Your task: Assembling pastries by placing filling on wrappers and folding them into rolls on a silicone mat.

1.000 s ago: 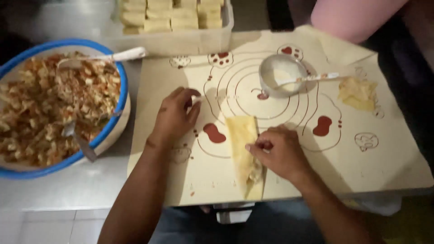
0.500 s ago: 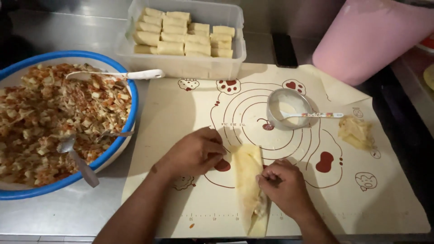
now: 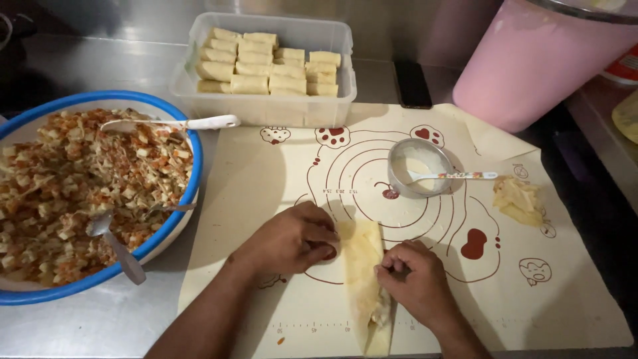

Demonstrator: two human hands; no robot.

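Wrapper (image 3: 362, 266), a pale sheet of dough folded lengthwise over its filling, lies near the 6 o'clock edge of the cream mat (image 3: 571, 299), its long axis running from 12 to 6. The left hand (image 3: 292, 239) presses on it from 9 o'clock, fingers curled flat against the fold rather than closed around anything; the right hand (image 3: 415, 279) at 3 o'clock pinches the wrapper's edge between thumb and fingertips. Doing this fold well seems to call for even pressure along the whole length, keeping the filling tucked in, since a little of it shows at the lower end. At 1 o'clock from the roll stands a small metal bowl (image 3: 419, 166) with a spoon (image 3: 458, 175) resting in it, and farther toward 3 o'clock a little heap of dough scraps (image 3: 517, 199). At 9 o'clock on the bench (image 3: 80, 332) sits a blue-rimmed basin (image 3: 176, 223) of chopped filling with two spoons, and at 12 o'clock a clear tub (image 3: 266, 110) of finished rolls. A pink bucket (image 3: 531, 66) stands at 2 o'clock.
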